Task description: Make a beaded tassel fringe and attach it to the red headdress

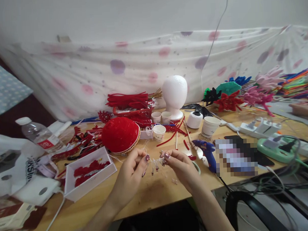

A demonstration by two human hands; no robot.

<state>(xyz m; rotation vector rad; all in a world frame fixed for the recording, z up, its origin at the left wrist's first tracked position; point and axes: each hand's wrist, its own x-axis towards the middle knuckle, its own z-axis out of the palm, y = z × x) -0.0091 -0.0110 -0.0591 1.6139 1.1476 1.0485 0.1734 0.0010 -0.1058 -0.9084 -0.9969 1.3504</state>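
Observation:
Over the front part of the table, my left hand (135, 166) and my right hand (180, 167) face each other a short way apart. Between them runs a beaded strand (157, 162) with small clear pieces hanging from it. Thumb and fingers of my left hand pinch its left end, where a fine thread shows. My right hand pinches the clustered right end; its exact make is too small to tell. Just behind my left hand sits a red velvety dome (120, 135) with a beaded edge. A white box (92, 185) holding red pieces lies left of it.
A white foam head (175, 94) stands at the back near paper cups (159, 132). To the right are a blue glue gun (207, 150), a white cup (210, 127) and power strips (258, 128). Another person's hand (302, 109) shows at far right. A bottle (39, 134) stands left.

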